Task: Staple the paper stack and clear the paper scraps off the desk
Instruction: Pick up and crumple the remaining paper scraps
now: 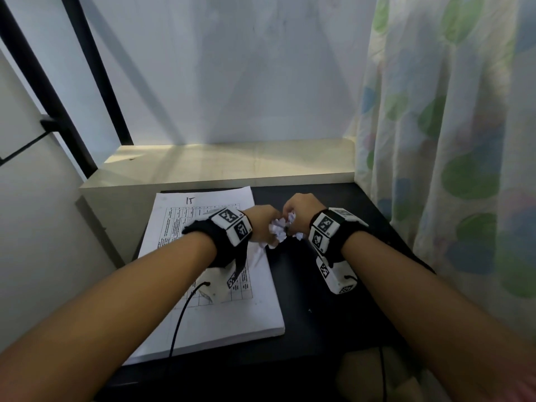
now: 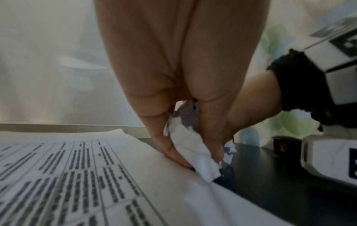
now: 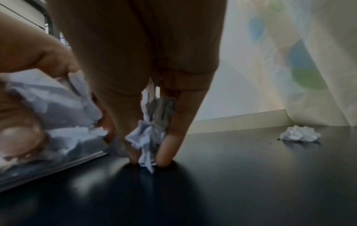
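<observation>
A thick white paper stack (image 1: 208,311) with a printed table on top lies on the left half of the black desk (image 1: 313,314). My left hand (image 1: 262,224) hovers at the stack's right edge, fingers curled round crumpled white paper scraps (image 1: 277,227); the left wrist view shows a scrap (image 2: 195,151) pinched between its fingers. My right hand (image 1: 298,211) is close beside it, fingertips down on the desk, pinching another crumpled scrap (image 3: 148,140). One more crumpled scrap (image 3: 300,134) lies loose on the desk further right. No stapler is in view.
A pale wooden ledge (image 1: 226,163) runs along the desk's back edge, under a white wall. A curtain with green and blue dots (image 1: 452,140) hangs along the right side. Black metal bars (image 1: 87,82) stand at the back left.
</observation>
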The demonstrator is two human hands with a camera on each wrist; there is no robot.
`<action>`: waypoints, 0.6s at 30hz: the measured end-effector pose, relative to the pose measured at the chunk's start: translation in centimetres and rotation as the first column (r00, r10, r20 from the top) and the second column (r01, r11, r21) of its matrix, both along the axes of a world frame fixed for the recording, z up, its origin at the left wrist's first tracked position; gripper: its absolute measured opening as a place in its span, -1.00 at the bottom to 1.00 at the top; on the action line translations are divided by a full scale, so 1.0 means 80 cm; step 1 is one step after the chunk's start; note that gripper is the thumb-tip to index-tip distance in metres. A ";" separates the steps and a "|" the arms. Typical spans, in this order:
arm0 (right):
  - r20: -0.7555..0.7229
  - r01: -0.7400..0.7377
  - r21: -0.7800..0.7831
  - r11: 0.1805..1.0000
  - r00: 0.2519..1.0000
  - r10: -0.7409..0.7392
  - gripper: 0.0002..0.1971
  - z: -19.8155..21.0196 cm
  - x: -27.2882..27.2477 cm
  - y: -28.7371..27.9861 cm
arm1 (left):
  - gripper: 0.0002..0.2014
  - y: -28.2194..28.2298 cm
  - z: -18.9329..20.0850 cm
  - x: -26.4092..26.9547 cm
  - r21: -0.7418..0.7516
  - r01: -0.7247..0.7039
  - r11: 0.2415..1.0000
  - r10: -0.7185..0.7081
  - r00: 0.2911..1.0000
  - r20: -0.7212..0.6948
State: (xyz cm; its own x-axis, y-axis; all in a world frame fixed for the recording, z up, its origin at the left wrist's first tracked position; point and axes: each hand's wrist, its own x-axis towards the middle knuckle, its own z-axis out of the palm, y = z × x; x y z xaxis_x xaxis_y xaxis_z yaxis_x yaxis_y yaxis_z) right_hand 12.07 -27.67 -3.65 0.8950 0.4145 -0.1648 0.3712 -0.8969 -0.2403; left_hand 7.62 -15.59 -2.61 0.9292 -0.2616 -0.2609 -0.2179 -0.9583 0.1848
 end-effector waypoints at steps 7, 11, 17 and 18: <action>0.044 0.003 -0.070 0.998 0.999 0.000 -0.71 -0.009 -0.011 0.010 | -0.71 0.016 0.001 -0.004 -0.252 -0.088 0.964 0.085 0.996 -0.022; 0.013 0.065 -0.022 0.998 0.998 -0.065 -0.76 -0.008 -0.022 0.001 | -0.74 0.025 0.010 -0.018 -0.275 -0.087 0.957 0.087 0.996 -0.012; 0.019 0.303 0.337 0.891 0.945 -0.328 -0.95 0.024 -0.013 -0.058 | -0.91 0.047 0.022 -0.029 -0.276 -0.095 0.956 0.099 0.995 0.003; 0.032 0.332 0.366 0.869 0.929 -0.368 -0.94 0.030 -0.008 -0.069 | -0.93 0.050 0.022 -0.029 -0.295 -0.106 0.950 0.106 0.994 -0.016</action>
State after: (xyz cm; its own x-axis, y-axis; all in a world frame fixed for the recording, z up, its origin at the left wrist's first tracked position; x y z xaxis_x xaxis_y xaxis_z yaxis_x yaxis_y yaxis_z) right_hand 11.47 -33.17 -1.27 0.9960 0.0848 0.0270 0.0859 -0.8372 -0.5402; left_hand 5.32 -11.62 -0.87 0.9557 -0.2272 -0.1873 -0.1183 -0.8787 0.4625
